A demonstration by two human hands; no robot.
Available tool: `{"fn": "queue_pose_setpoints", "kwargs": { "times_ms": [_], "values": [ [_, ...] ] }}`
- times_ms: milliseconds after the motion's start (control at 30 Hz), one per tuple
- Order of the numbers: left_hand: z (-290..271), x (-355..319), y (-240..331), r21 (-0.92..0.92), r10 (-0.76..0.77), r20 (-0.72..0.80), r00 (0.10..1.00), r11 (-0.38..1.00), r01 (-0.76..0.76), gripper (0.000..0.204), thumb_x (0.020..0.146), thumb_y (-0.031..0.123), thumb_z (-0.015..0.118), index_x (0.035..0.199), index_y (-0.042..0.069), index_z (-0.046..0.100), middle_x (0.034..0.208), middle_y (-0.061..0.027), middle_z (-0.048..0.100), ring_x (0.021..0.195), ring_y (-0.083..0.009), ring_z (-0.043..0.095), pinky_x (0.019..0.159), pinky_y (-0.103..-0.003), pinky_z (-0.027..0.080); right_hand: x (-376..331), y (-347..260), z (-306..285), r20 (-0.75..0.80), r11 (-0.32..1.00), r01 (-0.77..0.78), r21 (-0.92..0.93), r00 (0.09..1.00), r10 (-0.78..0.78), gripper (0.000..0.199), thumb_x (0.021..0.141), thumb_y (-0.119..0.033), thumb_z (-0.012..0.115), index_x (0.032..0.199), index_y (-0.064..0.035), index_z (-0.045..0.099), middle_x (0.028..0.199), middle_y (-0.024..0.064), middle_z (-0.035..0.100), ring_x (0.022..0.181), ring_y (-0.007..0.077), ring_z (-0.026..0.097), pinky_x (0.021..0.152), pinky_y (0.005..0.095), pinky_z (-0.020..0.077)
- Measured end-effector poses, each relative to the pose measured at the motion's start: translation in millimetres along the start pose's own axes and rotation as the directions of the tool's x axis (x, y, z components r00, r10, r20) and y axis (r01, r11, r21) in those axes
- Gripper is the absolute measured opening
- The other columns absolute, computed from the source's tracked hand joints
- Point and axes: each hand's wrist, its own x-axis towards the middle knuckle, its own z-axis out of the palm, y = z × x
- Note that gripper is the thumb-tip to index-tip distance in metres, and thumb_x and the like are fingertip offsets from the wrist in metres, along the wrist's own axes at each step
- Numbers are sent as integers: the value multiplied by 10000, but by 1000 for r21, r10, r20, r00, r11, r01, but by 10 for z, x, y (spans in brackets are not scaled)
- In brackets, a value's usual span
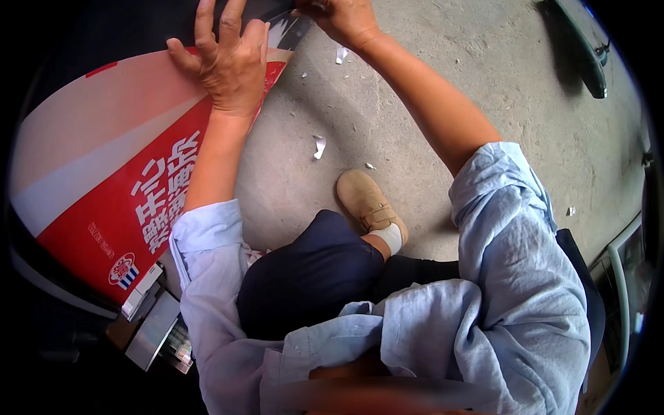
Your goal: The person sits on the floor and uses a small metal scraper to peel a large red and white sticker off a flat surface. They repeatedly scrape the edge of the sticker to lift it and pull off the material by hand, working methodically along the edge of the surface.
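A large printed sheet [90, 200], red and beige with white lettering, covers a dark-edged panel on my left. My left hand [232, 69] rests near its upper corner, fingers spread, the thumb over the beige part and the fingertips over a black area [149, 24]. Past that hand, the corner ends in a shiny dark strip [287, 31] with whitish patches. My right hand [342, 17] is at the top edge of the view beside this strip. Its fingers are bent together in a pinch, partly cut off, and what lies between them is hidden.
White paper scraps [319, 146] are scattered over the grey concrete floor [422, 124]. My tan shoe [363, 200] stands below them. A dark long object [581, 52] lies at the upper right, and a pale metal tube frame [619, 277] at the right. Small boxes [152, 328] sit at the lower left.
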Motion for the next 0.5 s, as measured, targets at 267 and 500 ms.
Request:
{"fn": "queue_pose_setpoints", "kwargs": {
  "times_ms": [267, 500],
  "values": [
    [87, -15, -20, 36, 35, -93, 995, 999, -32, 201, 751, 212, 767, 650, 201, 593, 1409, 97, 574, 1424, -270, 382, 1187, -605, 83, -129, -12, 83, -43, 999, -21, -47, 999, 19, 153, 723, -256, 784, 818, -185, 687, 768, -7, 618, 807, 219, 598, 757, 420, 373],
    [128, -9, -31, 50, 53, -110, 992, 998, -48, 190, 780, 204, 741, 653, 195, 599, 1411, 102, 575, 1416, -255, 398, 1195, -597, 73, -149, -4, 105, 9, 997, -39, -62, 999, 40, 164, 730, -279, 788, 834, -187, 700, 769, -6, 622, 805, 219, 594, 762, 419, 371]
  ]
}}
